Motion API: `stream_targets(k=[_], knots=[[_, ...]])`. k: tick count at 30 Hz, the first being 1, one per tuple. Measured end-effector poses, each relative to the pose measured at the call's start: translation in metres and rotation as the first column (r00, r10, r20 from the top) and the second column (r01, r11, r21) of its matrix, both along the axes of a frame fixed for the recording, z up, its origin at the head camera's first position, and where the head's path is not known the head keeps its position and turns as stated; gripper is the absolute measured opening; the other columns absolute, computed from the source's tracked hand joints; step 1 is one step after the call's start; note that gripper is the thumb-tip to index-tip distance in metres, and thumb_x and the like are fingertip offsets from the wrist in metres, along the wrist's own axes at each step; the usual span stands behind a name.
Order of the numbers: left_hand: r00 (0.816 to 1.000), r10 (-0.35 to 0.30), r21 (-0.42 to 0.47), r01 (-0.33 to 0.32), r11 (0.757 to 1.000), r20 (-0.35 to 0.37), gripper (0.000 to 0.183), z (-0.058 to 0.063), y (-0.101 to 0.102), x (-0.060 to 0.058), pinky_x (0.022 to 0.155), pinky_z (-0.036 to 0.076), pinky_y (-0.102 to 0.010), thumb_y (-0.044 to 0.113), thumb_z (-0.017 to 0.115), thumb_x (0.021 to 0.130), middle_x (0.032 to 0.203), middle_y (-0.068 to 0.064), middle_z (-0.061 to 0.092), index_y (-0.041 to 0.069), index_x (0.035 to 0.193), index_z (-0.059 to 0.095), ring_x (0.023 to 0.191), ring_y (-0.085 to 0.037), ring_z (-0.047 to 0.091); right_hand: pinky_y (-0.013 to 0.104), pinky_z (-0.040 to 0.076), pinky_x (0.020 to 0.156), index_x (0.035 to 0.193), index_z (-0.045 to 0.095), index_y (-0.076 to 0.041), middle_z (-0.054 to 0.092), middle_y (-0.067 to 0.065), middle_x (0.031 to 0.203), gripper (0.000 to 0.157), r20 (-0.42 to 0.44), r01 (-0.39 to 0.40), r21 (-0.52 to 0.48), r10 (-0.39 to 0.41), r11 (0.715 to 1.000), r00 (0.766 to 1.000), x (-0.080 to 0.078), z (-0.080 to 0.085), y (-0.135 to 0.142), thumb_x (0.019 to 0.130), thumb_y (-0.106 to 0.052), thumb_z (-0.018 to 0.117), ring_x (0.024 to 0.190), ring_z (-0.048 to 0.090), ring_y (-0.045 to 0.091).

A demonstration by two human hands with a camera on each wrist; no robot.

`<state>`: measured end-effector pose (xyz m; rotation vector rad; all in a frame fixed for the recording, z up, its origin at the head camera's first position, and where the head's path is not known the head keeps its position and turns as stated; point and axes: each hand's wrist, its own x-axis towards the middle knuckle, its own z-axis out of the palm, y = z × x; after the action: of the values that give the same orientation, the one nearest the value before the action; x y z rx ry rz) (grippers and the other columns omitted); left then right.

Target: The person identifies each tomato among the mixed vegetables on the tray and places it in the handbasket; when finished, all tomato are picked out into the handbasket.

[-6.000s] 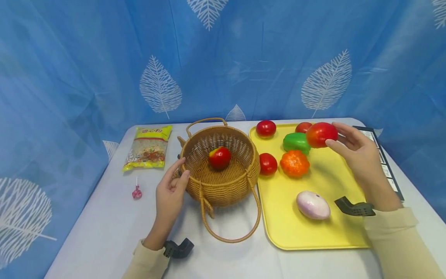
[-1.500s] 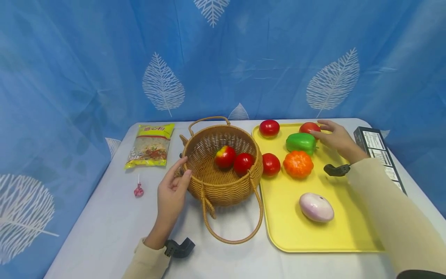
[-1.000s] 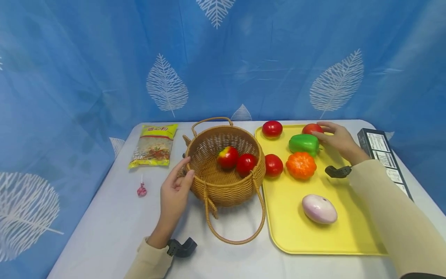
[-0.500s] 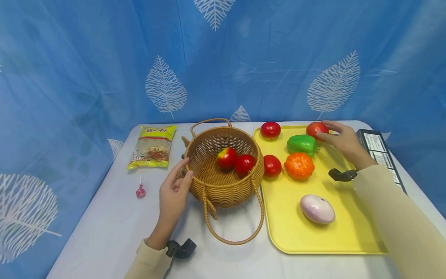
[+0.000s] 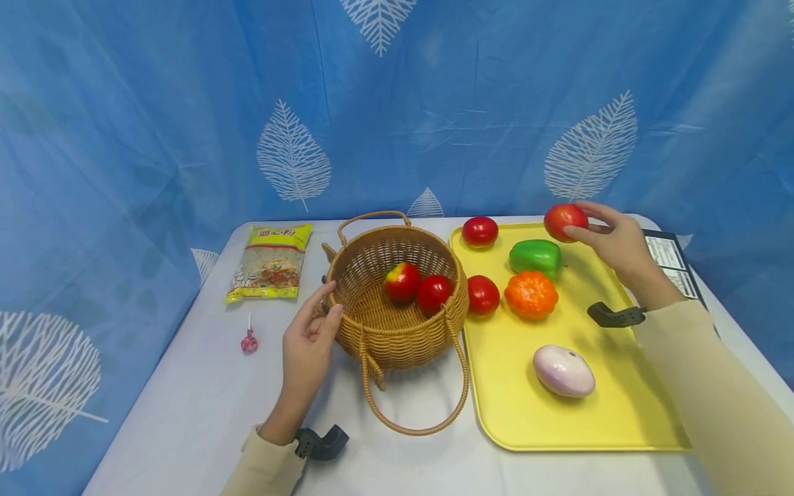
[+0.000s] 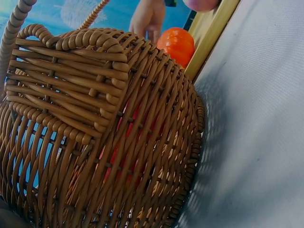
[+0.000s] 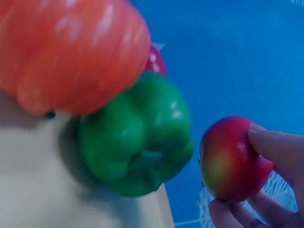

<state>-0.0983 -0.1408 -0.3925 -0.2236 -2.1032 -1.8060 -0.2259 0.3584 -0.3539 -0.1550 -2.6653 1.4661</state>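
Note:
In the head view my right hand [image 5: 620, 248] pinches a red apple [image 5: 566, 222] above the tray's far right part. The right wrist view shows a yellowish patch on this apple [image 7: 235, 159], between thumb and fingertips. My left hand [image 5: 308, 344] holds the left rim of a brown wicker basket [image 5: 397, 348], thumb and index finger at the edge. Inside the basket lie a red-and-yellow fruit [image 5: 402, 281] and a round red fruit [image 5: 435, 295]. The woven side [image 6: 147, 142] fills much of the left wrist view.
The yellow tray [image 5: 595, 430] bears a green bell pepper [image 5: 535, 257], an orange pumpkin [image 5: 531, 295], a pale purple onion-like vegetable [image 5: 563, 370] and two red fruits [image 5: 480, 231]. A yellow food packet [image 5: 269, 262] and lollipop [image 5: 249, 342] lie left; a black box [image 5: 673, 262] stands right.
The right hand has put a red fruit into the basket, then gone back to the tray's far side, grasped the apple and lifted it. The left hand stays at the rim.

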Motion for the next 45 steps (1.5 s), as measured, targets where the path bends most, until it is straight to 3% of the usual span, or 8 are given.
stream_targets(k=[7,13,15,22,28,30,35,45], knots=[[1.0,0.004,0.006,-0.004,1.0,0.001,0.039,0.0,0.0,0.0,0.041,0.021,-0.026,0.014,0.066,0.102,0.053,0.002,0.032,0.019,0.141,0.062,0.045,-0.006,0.027,0.01,0.048,0.083,0.155,0.047,-0.03,0.044,0.007,0.155,0.069,-0.039,0.023,-0.058,-0.026,0.998,0.999,0.014,0.015,-0.018,0.093,-0.041,0.075,0.128,0.053,0.023],[1.0,0.016,-0.004,-0.016,1.0,-0.002,0.04,0.0,0.0,0.0,0.041,0.021,-0.026,0.012,0.066,0.102,0.053,0.003,0.031,0.017,0.141,0.062,0.046,-0.005,0.027,0.035,0.044,0.108,0.153,0.049,-0.035,0.045,0.002,0.153,0.067,-0.059,0.012,-0.126,-0.019,0.992,0.998,0.031,0.028,-0.037,0.092,-0.041,0.076,0.125,0.055,0.015],[1.0,0.016,-0.005,-0.016,1.0,-0.003,0.04,0.0,0.0,0.0,0.041,0.021,-0.026,0.012,0.066,0.102,0.053,0.003,0.031,0.017,0.141,0.062,0.046,-0.005,0.027,0.033,0.045,0.107,0.152,0.05,-0.034,0.046,0.001,0.154,0.066,-0.08,0.006,-0.142,-0.017,0.99,0.997,0.036,0.031,-0.043,0.092,-0.04,0.076,0.125,0.056,0.015],[1.0,0.013,0.001,-0.013,1.0,-0.001,0.039,0.001,0.0,0.001,0.041,0.021,-0.026,0.013,0.066,0.102,0.053,0.002,0.032,0.018,0.14,0.062,0.045,-0.006,0.028,0.012,0.05,0.085,0.148,0.056,-0.027,0.05,0.003,0.151,0.062,-0.184,-0.027,-0.281,-0.026,0.959,0.983,0.058,0.042,-0.063,0.091,-0.027,0.08,0.117,0.059,0.012],[1.0,0.024,-0.01,-0.024,1.0,0.017,0.04,0.001,0.001,0.001,0.041,0.021,-0.025,0.011,0.066,0.102,0.053,0.003,0.032,0.017,0.141,0.062,0.046,-0.005,0.028,0.013,0.051,0.084,0.146,0.06,-0.02,0.05,0.005,0.15,0.058,-0.267,-0.111,-0.365,0.01,0.925,0.964,0.074,0.045,-0.082,0.091,-0.016,0.079,0.116,0.06,0.014],[0.999,0.03,-0.013,-0.03,0.999,0.022,0.04,0.003,0.002,0.002,0.042,0.021,-0.025,0.009,0.065,0.102,0.054,0.004,0.032,0.014,0.141,0.062,0.046,-0.004,0.028,0.014,0.051,0.084,0.145,0.06,-0.018,0.05,0.006,0.15,0.056,-0.285,-0.136,-0.364,0.029,0.921,0.958,0.078,0.044,-0.088,0.092,-0.013,0.078,0.117,0.06,0.015],[0.999,0.029,-0.019,-0.028,0.999,0.023,0.039,0.023,0.009,0.011,0.042,0.022,-0.025,0.005,0.063,0.102,0.054,0.007,0.031,0.005,0.14,0.06,0.047,-0.003,0.028,0.016,0.052,0.086,0.145,0.06,-0.017,0.052,0.004,0.148,0.054,-0.3,-0.184,-0.316,0.086,0.931,0.95,0.085,0.042,-0.106,0.094,-0.012,0.076,0.12,0.058,0.018],[1.0,0.018,-0.004,-0.018,1.0,0.017,0.038,0.028,0.01,0.014,0.042,0.022,-0.026,0.006,0.063,0.102,0.054,0.006,0.032,0.008,0.14,0.062,0.048,-0.002,0.028,0.023,0.055,0.086,0.145,0.06,-0.02,0.054,0.002,0.145,0.053,-0.287,-0.265,-0.29,0.18,0.92,0.941,0.097,0.048,-0.144,0.094,-0.013,0.075,0.118,0.06,0.021]])
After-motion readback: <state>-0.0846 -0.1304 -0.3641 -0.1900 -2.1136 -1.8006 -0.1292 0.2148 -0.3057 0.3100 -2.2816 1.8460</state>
